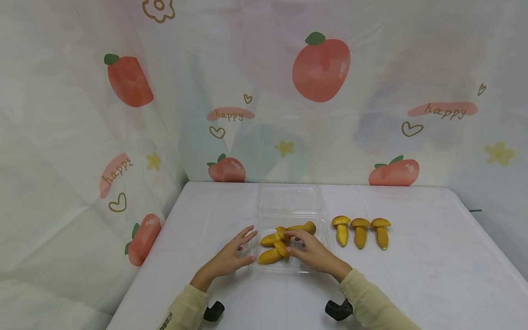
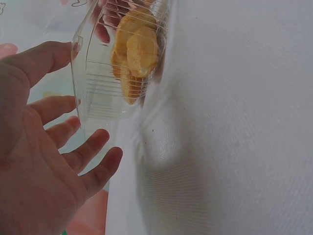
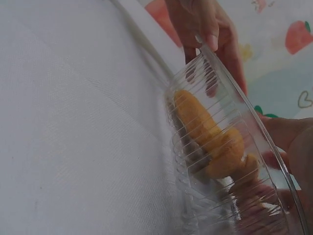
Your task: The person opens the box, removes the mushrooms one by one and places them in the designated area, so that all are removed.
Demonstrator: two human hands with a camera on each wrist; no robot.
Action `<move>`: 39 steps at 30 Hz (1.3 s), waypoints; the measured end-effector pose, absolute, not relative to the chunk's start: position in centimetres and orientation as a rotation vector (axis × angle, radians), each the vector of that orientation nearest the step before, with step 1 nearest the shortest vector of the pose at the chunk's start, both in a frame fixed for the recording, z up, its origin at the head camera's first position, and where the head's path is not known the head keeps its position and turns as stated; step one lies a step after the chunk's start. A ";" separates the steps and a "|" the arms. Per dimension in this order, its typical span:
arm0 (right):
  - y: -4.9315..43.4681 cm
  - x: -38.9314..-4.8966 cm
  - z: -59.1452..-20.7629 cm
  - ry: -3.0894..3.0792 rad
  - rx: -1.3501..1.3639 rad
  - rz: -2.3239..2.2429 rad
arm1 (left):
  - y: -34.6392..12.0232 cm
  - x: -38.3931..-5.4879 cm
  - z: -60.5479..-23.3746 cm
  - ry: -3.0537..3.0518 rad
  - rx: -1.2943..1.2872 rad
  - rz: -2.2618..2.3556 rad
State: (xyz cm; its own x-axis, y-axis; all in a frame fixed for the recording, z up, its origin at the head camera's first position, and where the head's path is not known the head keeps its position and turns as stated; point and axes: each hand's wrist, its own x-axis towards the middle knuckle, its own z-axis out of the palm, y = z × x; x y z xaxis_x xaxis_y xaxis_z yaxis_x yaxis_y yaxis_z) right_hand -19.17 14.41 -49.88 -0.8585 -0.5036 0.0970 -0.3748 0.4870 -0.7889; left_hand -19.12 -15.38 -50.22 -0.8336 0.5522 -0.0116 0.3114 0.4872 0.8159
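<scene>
The fingers of the left hand [image 1: 228, 256] were spread and gripped nothing, the thumb tip close to the rim of a clear plastic box [image 1: 299, 267]. That hand seemed to be steadying the box while mushrooms were handled inside it, the step in hand. The box sat midway along the bench [image 1: 429, 279], toward its far edge, with its lid [image 1: 290, 199] folded open to that edge. It held three yellow mushrooms [image 1: 270, 256], two at the left and one at the back right. Over them the fingers of the right hand [image 1: 315, 254] were bent, partly apart; whether they pinched one could not be told. The next move seemed to call for a clean grip or release without nudging the neighbours. Toward the bench's right edge, three more mushrooms [image 1: 360, 233] lay in a row, caps to the far edge.
</scene>
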 end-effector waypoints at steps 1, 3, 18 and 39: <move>14.4 -19.2 -49.9 2.580 -0.770 -1.307 | -15.4 -19.1 -50.2 2.464 0.734 1.268; 14.4 -19.2 -49.9 2.583 -0.783 -1.290 | -15.4 -19.1 -50.2 2.464 0.730 1.267; 14.4 -19.8 -49.7 2.529 -0.802 -1.189 | -15.4 -19.1 -50.1 2.469 0.729 1.255; 13.2 -20.8 -49.6 2.511 -0.840 -1.234 | -15.4 -19.1 -50.1 2.469 0.727 1.250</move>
State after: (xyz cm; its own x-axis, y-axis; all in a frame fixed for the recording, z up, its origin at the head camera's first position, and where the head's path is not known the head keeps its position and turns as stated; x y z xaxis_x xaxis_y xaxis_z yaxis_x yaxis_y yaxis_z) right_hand -20.76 13.17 -49.59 -0.8122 -0.5810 0.0518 -0.3960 0.4841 -0.7803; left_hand -19.08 -15.40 -50.07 -0.8344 0.5508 -0.0211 0.3091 0.4993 0.8094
